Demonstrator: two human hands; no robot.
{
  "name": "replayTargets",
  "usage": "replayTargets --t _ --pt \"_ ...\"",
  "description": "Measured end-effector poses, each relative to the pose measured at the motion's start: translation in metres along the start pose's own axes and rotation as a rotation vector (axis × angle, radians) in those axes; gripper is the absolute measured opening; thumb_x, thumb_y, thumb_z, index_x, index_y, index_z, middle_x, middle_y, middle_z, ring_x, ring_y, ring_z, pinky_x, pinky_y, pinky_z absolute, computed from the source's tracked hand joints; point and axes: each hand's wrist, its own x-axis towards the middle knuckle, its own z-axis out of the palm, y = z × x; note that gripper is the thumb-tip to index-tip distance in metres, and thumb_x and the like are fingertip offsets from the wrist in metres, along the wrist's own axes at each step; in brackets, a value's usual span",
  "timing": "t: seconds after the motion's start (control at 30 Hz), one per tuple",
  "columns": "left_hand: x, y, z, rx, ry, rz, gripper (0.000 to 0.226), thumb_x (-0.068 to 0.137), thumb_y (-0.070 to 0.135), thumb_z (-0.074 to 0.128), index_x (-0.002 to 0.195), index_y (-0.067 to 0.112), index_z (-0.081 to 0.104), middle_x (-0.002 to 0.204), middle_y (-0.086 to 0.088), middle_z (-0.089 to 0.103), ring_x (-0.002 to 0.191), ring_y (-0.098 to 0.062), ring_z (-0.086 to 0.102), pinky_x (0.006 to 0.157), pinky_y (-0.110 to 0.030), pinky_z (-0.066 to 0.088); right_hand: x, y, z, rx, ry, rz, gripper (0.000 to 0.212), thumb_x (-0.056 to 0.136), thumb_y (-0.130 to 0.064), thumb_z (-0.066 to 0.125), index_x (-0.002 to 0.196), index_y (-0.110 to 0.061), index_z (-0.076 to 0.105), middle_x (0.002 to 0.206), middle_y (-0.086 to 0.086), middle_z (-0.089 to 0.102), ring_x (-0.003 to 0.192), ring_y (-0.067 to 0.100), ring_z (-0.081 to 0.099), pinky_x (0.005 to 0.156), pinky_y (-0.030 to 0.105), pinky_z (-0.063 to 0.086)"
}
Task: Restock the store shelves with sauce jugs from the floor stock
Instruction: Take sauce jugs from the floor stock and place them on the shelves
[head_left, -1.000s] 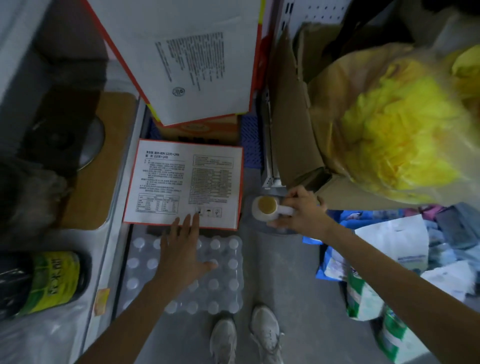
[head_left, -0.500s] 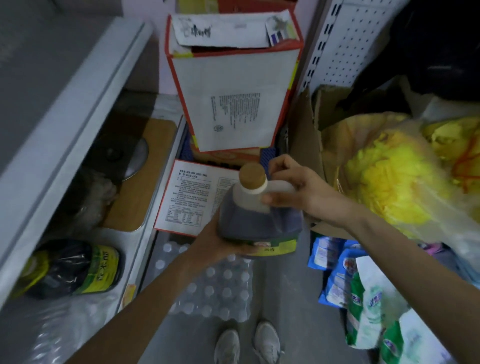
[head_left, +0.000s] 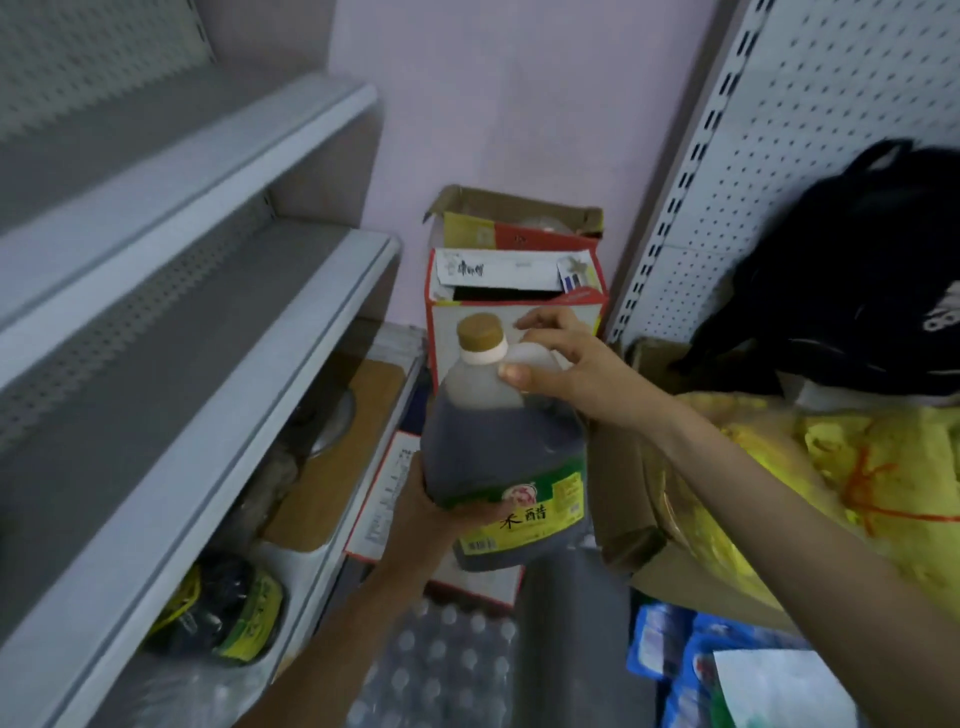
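Note:
A dark sauce jug with a tan cap and a green-yellow label hangs in the air at the centre of the head view. My right hand grips its handle near the neck. My left hand cups the jug's lower left side from below. Another dark jug lies on its side on the bottom shelf at the left. Grey metal shelves run along the left, the upper ones bare.
Open red-and-white cartons stand stacked against the pink wall ahead. A flat carton and a shrink-wrapped pack of bottles lie on the floor. Yellow bags, a black backpack and a pegboard crowd the right.
One second ago my right hand gripped the jug on the floor while my left lay on the bottle pack. The jug has since been lifted, my left hand now under it, and my view has risen.

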Motion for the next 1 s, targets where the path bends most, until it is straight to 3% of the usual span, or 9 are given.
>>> replayTargets --t 0.1,0.2,0.37,0.5,0.6,0.7,0.83,0.9,1.0 --pt "0.001 0.025 -0.01 -0.101 0.056 0.032 0.092 0.038 0.038 0.093 0.118 0.014 0.054 0.11 0.005 0.07 0.093 -0.001 0.067 0.072 -0.015 0.052 0.002 -0.033 -0.01 -0.104 0.054 -0.079 0.054 0.064 -0.078 0.055 0.107 -0.045 0.051 0.126 -0.005 0.043 0.122 0.014 0.041 0.109 0.041 0.032" --pt "0.001 0.049 -0.019 -0.191 0.012 -0.059 0.108 0.033 0.046 0.095 0.125 0.007 0.054 0.118 -0.015 0.067 0.092 -0.014 0.07 0.07 -0.027 0.057 -0.005 -0.058 -0.008 0.12 -0.011 -0.046 0.063 0.083 -0.052 0.062 0.133 -0.024 0.037 0.118 -0.01 0.049 0.112 0.009 0.052 0.095 0.025 0.046" --pt "-0.017 0.086 -0.029 -0.304 0.085 -0.127 0.074 0.049 0.021 0.092 0.116 0.011 0.062 0.11 -0.015 0.07 0.101 -0.035 0.067 0.091 -0.056 0.05 -0.01 -0.076 -0.003 0.255 0.05 -0.004 0.078 0.07 -0.062 0.051 0.137 -0.023 0.037 0.122 0.002 0.058 0.102 0.02 0.064 0.091 0.042 0.052" --pt "-0.033 0.106 -0.042 -0.344 0.15 -0.084 0.093 0.043 0.032 0.095 0.126 0.017 0.054 0.111 -0.013 0.07 0.101 -0.035 0.067 0.089 -0.057 0.051 -0.018 -0.09 0.007 0.502 0.061 0.036 0.069 0.074 -0.064 0.045 0.129 -0.022 0.044 0.107 0.003 0.068 0.085 0.015 0.071 0.071 0.026 0.056" --pt "-0.052 0.125 -0.053 -0.361 0.174 -0.054 0.092 0.047 0.023 0.097 0.127 0.016 0.052 0.11 -0.015 0.07 0.099 -0.036 0.068 0.088 -0.055 0.052 -0.017 -0.104 0.02 0.596 0.124 0.052 0.066 0.075 -0.069 0.05 0.122 -0.023 0.053 0.108 0.002 0.069 0.094 0.019 0.069 0.087 0.04 0.055" --pt "-0.073 0.141 -0.071 -0.331 0.267 0.0 0.081 0.048 0.016 0.095 0.118 0.013 0.053 0.101 -0.014 0.073 0.089 -0.032 0.071 0.074 -0.043 0.058 -0.011 -0.129 0.034 0.639 0.119 0.01 0.059 0.081 -0.066 0.054 0.115 -0.019 0.059 0.109 0.008 0.068 0.098 0.025 0.068 0.093 0.051 0.051" --pt "-0.107 0.156 -0.101 -0.281 0.429 0.055 0.092 0.041 0.031 0.096 0.12 0.013 0.052 0.101 -0.011 0.073 0.09 -0.03 0.071 0.08 -0.048 0.057 -0.004 -0.167 0.062 0.65 0.061 -0.102 0.057 0.081 -0.069 0.054 0.104 -0.018 0.063 0.102 0.008 0.068 0.097 0.024 0.066 0.094 0.051 0.048" --pt "-0.126 0.162 -0.115 -0.264 0.51 0.08 0.09 0.038 0.035 0.093 0.117 0.016 0.052 0.099 -0.008 0.074 0.088 -0.026 0.072 0.077 -0.042 0.059 -0.004 -0.186 0.078 0.667 0.043 -0.149 0.056 0.08 -0.071 0.053 0.101 -0.02 0.063 0.094 -0.001 0.067 0.092 0.015 0.065 0.092 0.046 0.048" --pt "-0.157 0.171 -0.135 -0.261 0.608 0.117 0.089 0.04 0.028 0.096 0.116 0.014 0.052 0.098 -0.008 0.074 0.084 -0.023 0.073 0.067 -0.031 0.059 -0.01 -0.219 0.102 0.66 -0.02 -0.205 0.052 0.082 -0.068 0.052 0.087 -0.018 0.061 0.086 0.002 0.07 0.083 0.019 0.068 0.083 0.045 0.051"
